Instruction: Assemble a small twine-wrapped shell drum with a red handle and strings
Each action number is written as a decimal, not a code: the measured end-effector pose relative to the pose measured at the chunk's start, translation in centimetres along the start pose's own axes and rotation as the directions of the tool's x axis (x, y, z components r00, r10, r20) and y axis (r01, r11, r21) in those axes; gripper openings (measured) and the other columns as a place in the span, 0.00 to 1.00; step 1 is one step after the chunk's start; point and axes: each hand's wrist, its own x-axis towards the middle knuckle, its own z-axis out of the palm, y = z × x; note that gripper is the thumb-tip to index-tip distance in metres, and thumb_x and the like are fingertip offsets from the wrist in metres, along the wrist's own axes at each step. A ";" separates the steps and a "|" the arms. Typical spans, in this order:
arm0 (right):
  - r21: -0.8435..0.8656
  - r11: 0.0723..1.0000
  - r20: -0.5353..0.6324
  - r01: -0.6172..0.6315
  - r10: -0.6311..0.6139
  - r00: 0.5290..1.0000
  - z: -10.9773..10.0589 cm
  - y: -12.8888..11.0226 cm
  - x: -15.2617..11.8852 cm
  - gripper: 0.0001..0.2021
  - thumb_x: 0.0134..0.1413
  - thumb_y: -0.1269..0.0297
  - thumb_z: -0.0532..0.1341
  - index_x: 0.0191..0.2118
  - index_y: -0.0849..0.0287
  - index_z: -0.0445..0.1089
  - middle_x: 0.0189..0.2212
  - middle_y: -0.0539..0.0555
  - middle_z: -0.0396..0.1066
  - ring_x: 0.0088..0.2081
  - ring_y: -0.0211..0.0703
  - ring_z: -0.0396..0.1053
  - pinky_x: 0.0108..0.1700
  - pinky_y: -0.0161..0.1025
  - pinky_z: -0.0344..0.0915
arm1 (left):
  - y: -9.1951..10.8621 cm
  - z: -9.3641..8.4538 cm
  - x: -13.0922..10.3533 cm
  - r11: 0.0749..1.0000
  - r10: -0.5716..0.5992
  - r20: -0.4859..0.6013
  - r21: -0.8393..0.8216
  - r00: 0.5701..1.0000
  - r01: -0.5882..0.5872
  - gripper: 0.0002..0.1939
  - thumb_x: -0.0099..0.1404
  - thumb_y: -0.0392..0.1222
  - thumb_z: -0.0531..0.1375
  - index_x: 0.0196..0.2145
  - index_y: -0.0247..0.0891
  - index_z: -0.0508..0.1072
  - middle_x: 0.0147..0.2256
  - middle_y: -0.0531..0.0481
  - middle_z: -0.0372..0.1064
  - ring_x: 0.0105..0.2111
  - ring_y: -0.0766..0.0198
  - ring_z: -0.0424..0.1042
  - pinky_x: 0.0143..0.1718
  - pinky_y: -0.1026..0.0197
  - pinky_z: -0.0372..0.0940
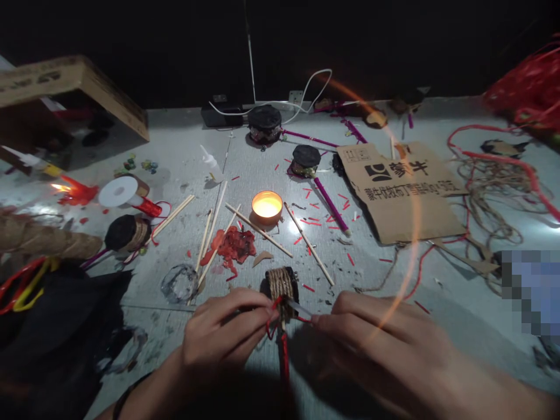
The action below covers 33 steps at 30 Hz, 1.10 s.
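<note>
A small drum (pixel 280 283) with twine wound round its side lies in front of me, and a handle (pixel 285 356) wrapped in red cord runs from it towards me. At the drum's near side my left hand (pixel 234 326) pinches a thin red cord (pixel 270 332), which makes a small loop below the fingertips. From the right, my right hand (pixel 376 332) is closed on a thin, pale, flat-looking tool (pixel 300 307). Its tip meets the drum beside the red cord. Exactly what kind of tool it is, I cannot make out.
Just beyond the drum a candle (pixel 266 206) burns, with wooden sticks (pixel 309 244) and melted red wax (pixel 231 245) nearby. Cardboard (pixel 402 198) lies right, tangled twine (pixel 485 186) further right. Left are a spool (pixel 118 191), another drum (pixel 126 233), black cloth (pixel 65 326) and scissors (pixel 32 286).
</note>
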 end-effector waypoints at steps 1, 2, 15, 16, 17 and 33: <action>0.007 1.000 0.009 0.005 -0.005 1.000 0.1 0.0 -0.1 0.16 0.77 0.72 0.49 0.46 0.60 0.75 0.35 0.55 0.77 0.29 0.40 0.73 0.30 0.35 0.72 | 0.0 0.1 -0.1 1.000 0.012 -0.003 0.018 1.000 -0.012 0.06 0.78 0.34 0.63 0.42 0.35 0.81 0.38 0.47 0.82 0.36 0.67 0.83 0.36 0.69 0.77; 0.009 1.000 0.010 0.014 -0.014 1.000 0.1 0.0 -0.2 0.16 0.76 0.73 0.49 0.46 0.60 0.75 0.35 0.54 0.77 0.30 0.41 0.73 0.30 0.35 0.72 | -0.1 0.2 -0.1 0.999 0.024 -0.002 0.034 1.000 -0.024 0.06 0.77 0.33 0.63 0.42 0.35 0.81 0.38 0.47 0.82 0.35 0.67 0.83 0.36 0.69 0.76; 0.029 0.998 0.036 0.046 -0.048 0.998 -0.3 -0.3 0.3 0.22 0.74 0.80 0.45 0.45 0.61 0.77 0.32 0.54 0.77 0.29 0.42 0.73 0.30 0.35 0.72 | -0.2 0.4 -0.3 0.995 0.081 0.044 0.058 0.996 -0.083 0.09 0.76 0.28 0.61 0.46 0.36 0.81 0.40 0.46 0.83 0.38 0.65 0.84 0.37 0.67 0.78; 0.029 0.998 0.028 0.048 -0.048 0.998 -0.2 -0.3 0.3 0.21 0.74 0.80 0.46 0.45 0.61 0.77 0.32 0.54 0.77 0.29 0.42 0.72 0.30 0.35 0.72 | -0.1 0.5 -0.4 0.995 0.086 0.038 0.056 0.996 -0.088 0.09 0.76 0.28 0.61 0.46 0.36 0.81 0.41 0.46 0.83 0.38 0.65 0.84 0.37 0.67 0.78; 0.026 0.998 0.024 0.050 -0.050 0.998 -0.1 -0.3 0.3 0.21 0.74 0.79 0.46 0.44 0.61 0.77 0.32 0.54 0.76 0.29 0.42 0.72 0.30 0.35 0.72 | 0.0 0.5 -0.4 0.994 0.088 0.030 0.060 0.996 -0.090 0.09 0.75 0.27 0.62 0.46 0.36 0.81 0.41 0.46 0.83 0.38 0.65 0.84 0.37 0.67 0.78; -0.017 0.999 0.002 -0.044 0.044 0.999 0.4 -0.1 -0.1 0.15 0.76 0.72 0.50 0.45 0.59 0.74 0.35 0.54 0.77 0.30 0.42 0.74 0.31 0.38 0.73 | -0.4 1.1 -0.9 0.999 0.032 0.074 -0.029 0.997 -0.030 0.11 0.75 0.28 0.62 0.48 0.38 0.83 0.44 0.46 0.76 0.38 0.65 0.78 0.36 0.65 0.78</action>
